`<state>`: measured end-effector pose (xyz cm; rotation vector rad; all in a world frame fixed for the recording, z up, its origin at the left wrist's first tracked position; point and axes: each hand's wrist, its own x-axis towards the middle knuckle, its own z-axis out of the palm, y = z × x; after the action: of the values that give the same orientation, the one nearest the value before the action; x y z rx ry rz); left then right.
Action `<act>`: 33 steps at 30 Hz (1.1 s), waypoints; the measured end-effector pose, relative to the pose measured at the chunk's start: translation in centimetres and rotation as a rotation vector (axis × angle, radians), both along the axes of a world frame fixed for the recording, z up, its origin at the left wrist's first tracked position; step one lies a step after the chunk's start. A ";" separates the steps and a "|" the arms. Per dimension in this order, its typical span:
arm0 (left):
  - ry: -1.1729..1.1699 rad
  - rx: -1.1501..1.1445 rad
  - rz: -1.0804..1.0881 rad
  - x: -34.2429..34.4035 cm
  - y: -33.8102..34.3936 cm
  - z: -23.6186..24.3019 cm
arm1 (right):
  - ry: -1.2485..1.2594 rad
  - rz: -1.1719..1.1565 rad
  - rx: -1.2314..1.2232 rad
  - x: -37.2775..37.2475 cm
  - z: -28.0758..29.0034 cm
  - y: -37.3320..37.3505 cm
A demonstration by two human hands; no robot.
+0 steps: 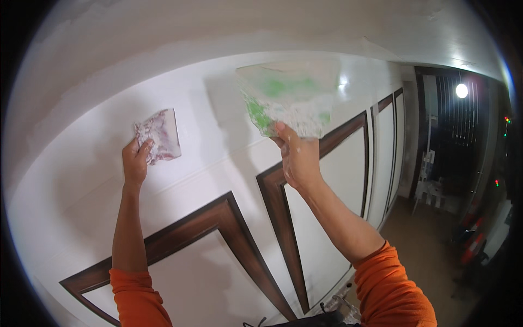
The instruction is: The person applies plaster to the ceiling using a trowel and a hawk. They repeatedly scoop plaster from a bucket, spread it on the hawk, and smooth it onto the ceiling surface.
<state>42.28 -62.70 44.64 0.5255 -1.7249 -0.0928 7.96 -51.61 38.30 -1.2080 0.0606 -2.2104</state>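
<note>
My left hand is raised at the left with its fingers wrapped on a small, roughly square putty blade. That blade is pale and smeared with white and purplish-brown putty. Higher and to the right, my right hand grips the lower edge of a wider putty blade, its thumb lying on the face. Green patches show through the white putty on it, and its upper edge is blurred by motion. The wide blade is held close to the top of the white wall; whether it touches cannot be made out.
Dark wooden frame mouldings run along the lower wall. A pale ceiling curves overhead. At the right are a dark doorway, a bright lamp and a brown floor. Cluttered items stand along the right side.
</note>
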 end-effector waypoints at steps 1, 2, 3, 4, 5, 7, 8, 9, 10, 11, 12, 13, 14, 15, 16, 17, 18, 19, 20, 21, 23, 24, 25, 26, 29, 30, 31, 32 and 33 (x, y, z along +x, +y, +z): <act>0.036 0.057 -0.062 -0.6 0.4 -1.1 | 0.007 -0.058 0.008 0.0 -1.5 0.5; 0.072 0.115 -0.124 -2.3 0.9 -2.5 | 0.030 -0.192 0.068 -0.2 -3.0 1.4; 0.113 0.170 -0.194 -4.2 1.6 -4.1 | 0.061 -0.331 0.123 -0.5 -4.3 2.2; 0.198 0.265 -0.334 -5.9 2.7 -5.9 | 0.102 -0.460 0.171 -0.7 -5.4 2.8; 0.286 0.359 -0.479 -7.8 3.9 -7.6 | 0.193 -0.568 0.170 -1.0 -6.3 3.4; 0.425 0.537 -0.755 -11.5 7.7 -9.6 | 0.377 -0.774 0.168 -1.8 -8.2 4.6; 0.410 0.599 -0.813 -12.8 9.0 -10.2 | 0.500 -0.867 0.126 -2.1 -8.9 5.2; 0.391 0.659 -0.876 -14.2 10.1 -10.6 | 0.593 -0.986 0.007 -2.3 -9.0 5.6; 0.395 0.682 -0.939 -15.7 10.8 -11.1 | 0.682 -1.096 -0.117 -2.4 -8.9 5.7; 0.388 0.706 -0.998 -17.1 11.3 -11.4 | 0.759 -1.203 -0.241 -2.9 -9.0 5.8; 0.351 0.704 -1.014 -17.7 12.2 -11.1 | 0.783 -1.299 -0.250 -3.7 -9.0 5.9; 0.336 0.728 -1.031 -18.1 12.7 -11.4 | 0.828 -1.344 -0.236 -4.6 -8.9 6.2; 0.310 0.752 -1.048 -18.5 13.1 -11.6 | 0.862 -1.393 -0.218 -5.4 -8.8 6.5; 0.284 0.776 -1.065 -18.7 13.4 -11.8 | 0.898 -1.442 -0.200 -6.1 -8.7 6.8; 0.272 0.802 -1.086 -18.7 14.0 -11.7 | 0.957 -1.502 -0.135 -6.7 -8.6 7.2; 0.268 0.807 -1.116 -18.8 14.6 -11.6 | 0.975 -1.565 -0.046 -7.5 -8.5 7.4; 0.266 0.812 -1.145 -18.7 15.0 -11.5 | 0.991 -1.626 0.044 -8.4 -8.5 7.3; 0.263 0.816 -1.173 -18.7 15.5 -11.4 | 1.005 -1.683 0.136 -9.2 -8.6 7.7; 0.244 0.760 -1.175 -18.4 15.5 -10.9 | 1.053 -1.681 0.179 -9.7 -8.5 7.9; 0.203 0.635 -1.040 -18.3 15.0 -10.6 | 0.828 -1.285 0.355 -9.9 -8.8 8.1; 0.124 0.381 -0.761 -17.8 13.7 -10.3 | 0.365 -0.471 0.606 -9.5 -10.2 8.8; 0.015 0.245 -0.532 -16.8 13.1 -9.8 | 0.139 -0.232 0.532 -8.0 -10.0 9.6; -0.051 0.222 -0.473 -16.1 13.0 -9.6 | 0.000 -0.028 0.556 -6.4 -9.4 11.0; -0.123 0.194 -0.424 -15.5 13.1 -9.4 | -0.005 0.102 0.581 -5.6 -9.2 11.9; -0.431 -0.041 -0.312 -14.1 13.2 -8.2 | -0.101 0.403 0.562 -4.4 -9.4 10.9; -0.499 -0.083 -0.277 -13.5 12.7 -8.2 | -0.147 0.489 0.543 -3.9 -9.3 10.4; -0.567 -0.124 -0.241 -12.6 11.8 -8.2 | -0.137 0.468 0.515 -3.1 -9.2 10.4; -0.659 -0.120 -0.109 -10.8 11.1 -7.7 | -0.123 0.449 0.479 -1.8 -8.8 10.7; -0.747 -0.126 0.019 -8.8 10.1 -6.8 | -0.109 0.419 0.434 -1.1 -8.4 10.9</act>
<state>33.47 -52.57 37.84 0.5155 -2.4300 0.2578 6.86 -40.66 29.95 -0.7760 0.2109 -1.7722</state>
